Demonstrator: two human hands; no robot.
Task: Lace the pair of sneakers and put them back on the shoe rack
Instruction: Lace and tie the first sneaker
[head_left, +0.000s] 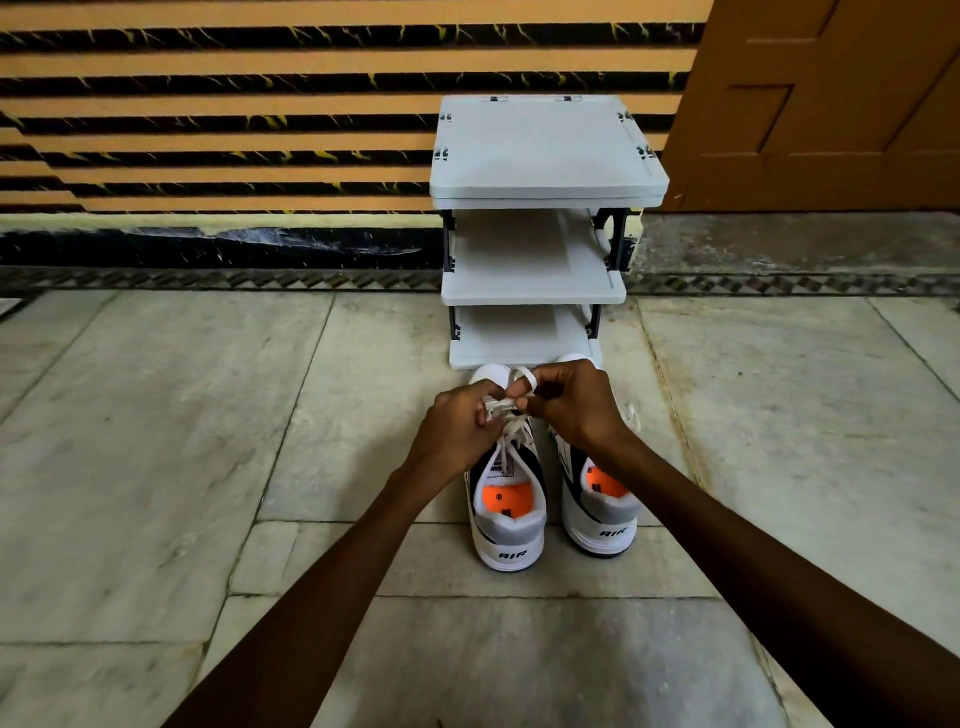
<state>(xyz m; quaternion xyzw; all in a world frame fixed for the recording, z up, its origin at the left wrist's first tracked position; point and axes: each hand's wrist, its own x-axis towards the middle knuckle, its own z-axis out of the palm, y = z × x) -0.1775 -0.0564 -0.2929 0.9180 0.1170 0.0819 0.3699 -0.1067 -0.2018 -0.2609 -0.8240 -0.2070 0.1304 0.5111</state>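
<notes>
the floor (156, 441) spreads out under my hands, pale stone slabs all around. beyond my hands the wall (208, 104) runs in orange and black stripes, and further off to the right of my right hand is a brown door (831, 93). the rack (545, 156) stands straight ahead of my hands, against the wall, grey with three shelves, all bare from here.

the sneakers sit side by side on the floor just in front of the rack, toes toward it, heels toward me. the left sneaker (509, 525) is right under my hands; the right sneaker (602, 519) is under my right wrist, its toe nearly touching the lowest shelf. both are white with grey heels and orange insoles.

my left hand (457, 431) is closed, pinching the lace (506, 421) over the left sneaker. my right hand (571, 405) is closed too, gripping the other end of that lace, with a loop of it around one raised finger. the hands almost touch above the sneaker's tongue. a bit of lace on the right sneaker shows just past my right wrist.
</notes>
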